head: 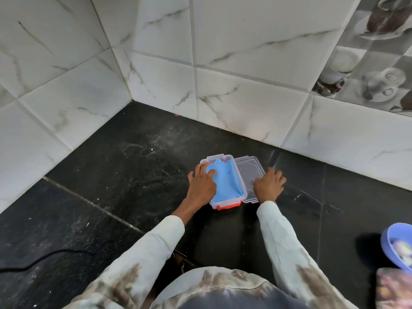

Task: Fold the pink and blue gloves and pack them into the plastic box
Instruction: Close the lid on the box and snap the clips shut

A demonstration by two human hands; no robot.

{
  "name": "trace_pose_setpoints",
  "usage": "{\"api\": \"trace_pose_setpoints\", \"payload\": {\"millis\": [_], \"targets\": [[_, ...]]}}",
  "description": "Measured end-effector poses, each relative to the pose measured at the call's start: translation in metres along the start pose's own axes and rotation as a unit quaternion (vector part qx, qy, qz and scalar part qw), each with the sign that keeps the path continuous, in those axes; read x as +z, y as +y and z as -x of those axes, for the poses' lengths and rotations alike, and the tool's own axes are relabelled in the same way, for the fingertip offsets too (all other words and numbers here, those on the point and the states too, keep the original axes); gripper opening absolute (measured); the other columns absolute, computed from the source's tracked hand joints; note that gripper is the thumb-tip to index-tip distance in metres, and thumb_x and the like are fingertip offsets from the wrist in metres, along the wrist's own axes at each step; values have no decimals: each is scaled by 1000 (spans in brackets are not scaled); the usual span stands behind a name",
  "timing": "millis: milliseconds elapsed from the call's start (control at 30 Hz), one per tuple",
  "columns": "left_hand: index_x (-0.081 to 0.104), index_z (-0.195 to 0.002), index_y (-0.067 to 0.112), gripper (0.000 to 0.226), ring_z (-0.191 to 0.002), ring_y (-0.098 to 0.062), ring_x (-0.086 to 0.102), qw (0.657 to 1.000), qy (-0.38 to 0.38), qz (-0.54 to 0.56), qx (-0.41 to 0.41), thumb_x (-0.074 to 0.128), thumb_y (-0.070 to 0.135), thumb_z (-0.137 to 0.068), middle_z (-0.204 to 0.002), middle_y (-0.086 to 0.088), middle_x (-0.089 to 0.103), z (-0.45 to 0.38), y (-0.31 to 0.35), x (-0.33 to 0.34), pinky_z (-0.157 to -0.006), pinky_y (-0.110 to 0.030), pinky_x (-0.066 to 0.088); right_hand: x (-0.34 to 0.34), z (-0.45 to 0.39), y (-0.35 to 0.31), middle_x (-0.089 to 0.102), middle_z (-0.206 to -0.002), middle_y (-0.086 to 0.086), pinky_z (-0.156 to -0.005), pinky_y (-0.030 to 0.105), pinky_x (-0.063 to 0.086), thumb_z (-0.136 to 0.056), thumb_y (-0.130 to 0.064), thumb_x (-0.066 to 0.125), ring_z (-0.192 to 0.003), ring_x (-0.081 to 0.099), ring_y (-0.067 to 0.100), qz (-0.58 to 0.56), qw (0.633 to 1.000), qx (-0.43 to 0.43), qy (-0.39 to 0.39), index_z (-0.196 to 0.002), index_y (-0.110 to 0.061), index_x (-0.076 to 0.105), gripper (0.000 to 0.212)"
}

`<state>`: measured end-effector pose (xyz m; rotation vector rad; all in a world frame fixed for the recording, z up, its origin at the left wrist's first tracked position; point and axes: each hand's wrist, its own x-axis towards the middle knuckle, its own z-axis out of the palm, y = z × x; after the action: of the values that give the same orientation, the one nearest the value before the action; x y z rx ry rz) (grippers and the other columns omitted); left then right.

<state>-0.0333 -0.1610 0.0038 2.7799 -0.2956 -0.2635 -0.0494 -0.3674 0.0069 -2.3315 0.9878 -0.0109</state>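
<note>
Blue glove point(227, 186) fills plastic box point(223, 205); left hand point(201, 186) spread flat on it, right hand point(268, 186) pressing lid point(249, 169) alongside.

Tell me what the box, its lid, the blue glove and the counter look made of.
Box: clear hard plastic, since you see through its walls; orange clips look like plastic too.
Lid: the same clear plastic, glossy and see-through.
Blue glove: matte and smooth, lying in soft folds; probably silicone or rubber, though cloth is possible.
Counter: dark stone-like slabs with joints, dusty.
</note>
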Motion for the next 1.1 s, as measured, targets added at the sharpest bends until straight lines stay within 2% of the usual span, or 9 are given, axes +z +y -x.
{"api": "trace_pose_setpoints", "payload": {"millis": [233, 367, 467, 600, 667, 800, 933, 1000, 1100], "targets": [[52, -158, 25, 44, -159, -23, 32, 999, 4, 28, -16, 46, 29, -114, -175, -1, 26, 10, -4, 8, -135, -41, 31, 6, 10, 32, 30, -164, 17, -126, 59, 28, -98, -35, 73, -155, 28, 40, 25, 996, 51, -74, -158, -8, 37, 75], [44, -162, 23, 48, -161, -22, 30, 1000, -1, 15, -12, 39, 37, -116, -176, -1, 23, 13, 0, 13, -136, -40, 29, -5, -11, 29, 43, -154, 22, -120, 55, 39, -97, -23, 71, -145, 41, 42, -67, 991, 102, -56, -144, -1, 55, 55], [44, -160, 26, 48, -165, -25, 22, 999, 9, -13, -30, 37, 43, -116, -178, -2, 19, 13, 8, 15, -137, -49, 21, -14, -21, 25, 71, -123, 23, -105, 50, 58, -97, -16, 66, -115, 69, 39, -168, 981, 59, -75, -119, 2, 75, 30], [58, -146, 23, 41, -160, -22, 36, 995, 90, 46, -1, 40, 43, -115, -169, -1, 39, 4, 24, 7, -134, -44, 30, -23, -13, -11, 72, -105, 12, -80, 32, 61, -97, -21, 70, -93, 72, 26, -192, 978, -27, -78, -109, -8, 66, 19], [60, -145, 17, 43, -142, -21, 58, 966, 69, 249, -11, 45, 43, -114, -156, -4, 57, -5, 40, -5, -119, -39, 49, -25, -6, -30, 68, -94, 4, -67, 28, 50, -95, -25, 69, -83, 67, 22, -145, 982, -104, -54, -101, -13, 61, 16], [56, -148, 8, 53, -119, -25, 69, 786, -1, 610, -95, 49, 46, -113, -139, -15, 68, -26, 71, -35, -91, -41, 64, -19, 16, -61, 68, -88, -6, -62, 24, 46, -92, -37, 74, -75, 63, 12, -75, 963, -259, -13, -94, -23, 57, 23], [66, -134, -2, 36, -115, -35, 73, 785, 85, 595, -147, 55, 24, -110, -125, -21, 73, -38, 64, -37, -102, -43, 61, -14, 22, -71, 71, -112, 0, -92, 32, 61, -89, -43, 81, -99, 66, 13, -16, 916, -397, -57, -108, -19, 65, 34], [66, -133, -3, 32, -114, -37, 74, 782, 97, 592, -170, 53, 15, -109, -128, -26, 72, -38, 52, -35, -105, -46, 61, -17, 17, -65, 68, -112, -1, -94, 37, 62, -89, -44, 81, -98, 65, 12, -45, 909, -399, -111, -101, -19, 70, 31], [65, -130, -1, 28, -115, -46, 75, 759, 72, 618, -193, 56, 17, -110, -129, -26, 74, -29, 36, -31, -100, -53, 64, -18, 7, -50, 62, -121, -1, -97, 37, 61, -91, -44, 79, -108, 62, 16, -100, 932, -338, -81, -108, -23, 67, 30]]}}
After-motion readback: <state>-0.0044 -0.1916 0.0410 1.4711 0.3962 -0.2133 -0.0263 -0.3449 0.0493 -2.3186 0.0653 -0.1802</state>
